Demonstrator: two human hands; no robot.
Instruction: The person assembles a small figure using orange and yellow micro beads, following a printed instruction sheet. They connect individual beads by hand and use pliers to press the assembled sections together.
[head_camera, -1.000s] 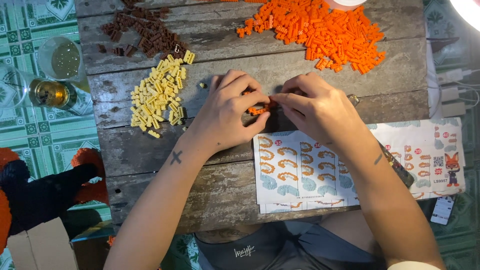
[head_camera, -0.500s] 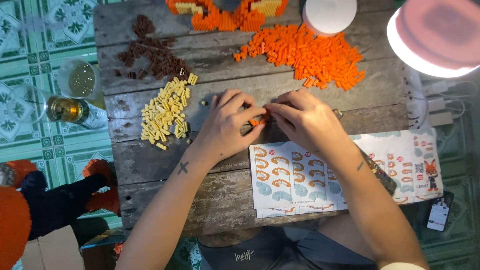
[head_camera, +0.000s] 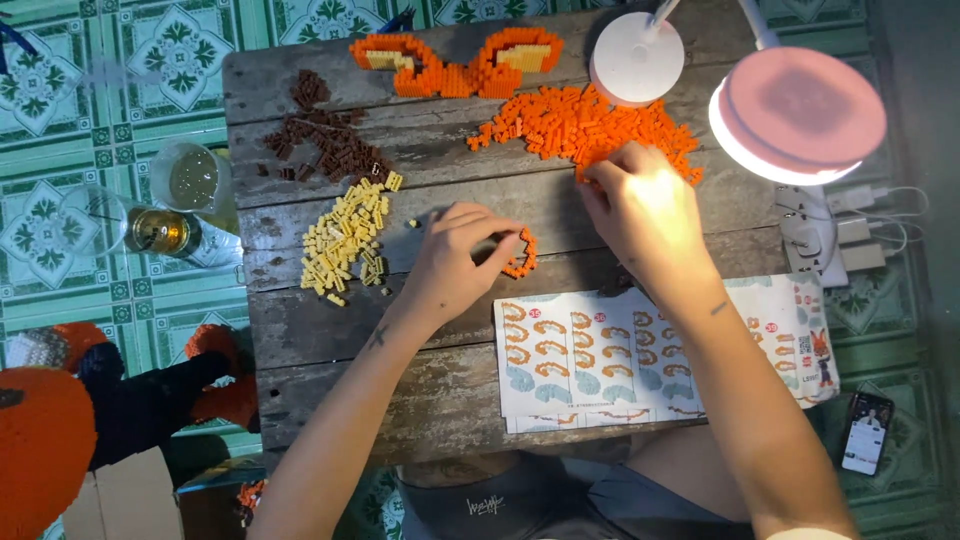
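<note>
**Small bricks on rough grey planks**

My left hand (head_camera: 455, 265) pinches a small curved orange brick piece (head_camera: 520, 255) at its fingertips, held just above the weathered wooden table (head_camera: 330, 350). My right hand (head_camera: 640, 210) reaches into the orange brick pile (head_camera: 560, 125), fingers curled on its near edge; whether they grip a brick I cannot tell. A yellow brick pile (head_camera: 345, 245) lies beside my left hand, brown bricks (head_camera: 320, 140) beyond it. A glossy instruction sheet (head_camera: 600, 365) with rows of orange curved figures lies under my right forearm. A round pink lamp (head_camera: 800, 115) hangs over the table's right corner.
</note>
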